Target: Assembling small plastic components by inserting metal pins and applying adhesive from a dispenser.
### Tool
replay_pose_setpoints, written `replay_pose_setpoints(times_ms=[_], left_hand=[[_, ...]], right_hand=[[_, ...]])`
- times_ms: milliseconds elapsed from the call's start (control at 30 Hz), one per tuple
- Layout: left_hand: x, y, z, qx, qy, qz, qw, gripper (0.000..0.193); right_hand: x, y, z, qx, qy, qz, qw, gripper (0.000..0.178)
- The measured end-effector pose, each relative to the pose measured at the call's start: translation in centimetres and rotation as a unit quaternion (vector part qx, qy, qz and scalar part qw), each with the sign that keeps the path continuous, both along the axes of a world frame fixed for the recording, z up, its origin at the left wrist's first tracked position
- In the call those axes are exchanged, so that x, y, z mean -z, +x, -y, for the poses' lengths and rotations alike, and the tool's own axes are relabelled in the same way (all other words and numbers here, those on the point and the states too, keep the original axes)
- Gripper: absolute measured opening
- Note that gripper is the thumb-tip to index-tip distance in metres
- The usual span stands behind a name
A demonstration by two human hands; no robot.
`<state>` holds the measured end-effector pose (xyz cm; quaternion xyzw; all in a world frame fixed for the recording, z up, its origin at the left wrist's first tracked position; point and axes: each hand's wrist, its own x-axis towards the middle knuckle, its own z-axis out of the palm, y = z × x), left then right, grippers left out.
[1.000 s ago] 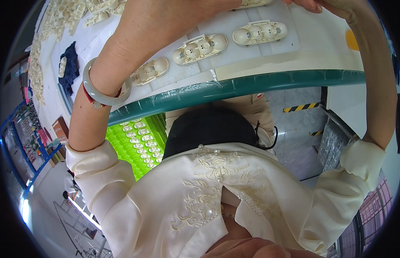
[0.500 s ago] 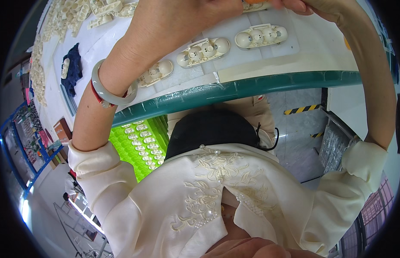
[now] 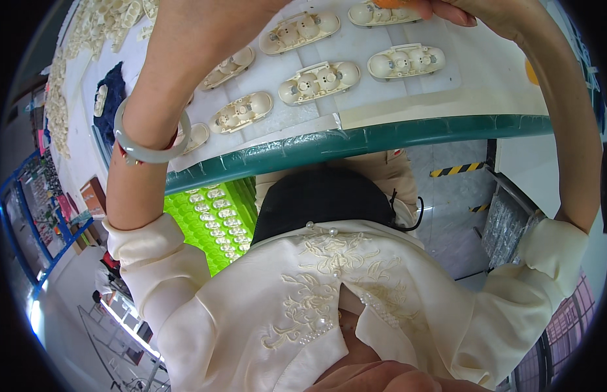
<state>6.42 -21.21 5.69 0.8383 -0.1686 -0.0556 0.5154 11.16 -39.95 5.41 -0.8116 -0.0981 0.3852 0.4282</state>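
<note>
My right hand [image 3: 450, 12] is at the top edge with its fingers curled beside a small orange thing [image 3: 391, 3], which is cut off by the frame. It hangs over one of several oval cream plastic housings [image 3: 406, 62], each with rounded domes at its ends and small posts between. Of my left hand [image 3: 261, 8] only the wrist end shows at the top edge; its fingers are out of frame. That forearm, with a pale bangle [image 3: 146, 151] on it, crosses over the left end of the housing rows.
The white tabletop [image 3: 493, 72] has a green padded front edge [image 3: 382, 130]. A heap of small cream parts [image 3: 101, 32] lies at the far left, near a dark blue cloth [image 3: 112, 98]. Below the table is a bright green tray [image 3: 186, 228] of clear-looking parts.
My left hand has moved up and left, mostly out of frame, uncovering more housings. The right hand stays by the orange thing. The view has shifted slightly.
</note>
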Motion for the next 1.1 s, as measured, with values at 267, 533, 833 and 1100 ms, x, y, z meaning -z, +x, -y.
replay_pose_setpoints(times_ms=[267,533,833,1100], left_hand=[[0.3,-0.3,0.1,0.015,0.055,-0.060,0.997,0.014],[-0.6,-1.2,-2.3,-0.021,-0.018,-0.046,0.999,0.013],[0.4,-2.0,-3.1,-0.019,-0.024,-0.131,0.991,0.014],[0.2,-2.0,-3.3,-0.011,0.014,-0.128,0.992,0.015]], right_hand=[[0.1,0.2,0.2,-0.008,-0.002,0.002,1.000,0.011],[-0.2,0.2,-0.1,-0.011,-0.009,-0.015,1.000,0.012],[-0.8,0.1,-0.3,0.009,-0.030,-0.026,0.999,0.010],[-0.6,0.3,-0.4,-0.001,-0.024,-0.023,0.999,0.010]])
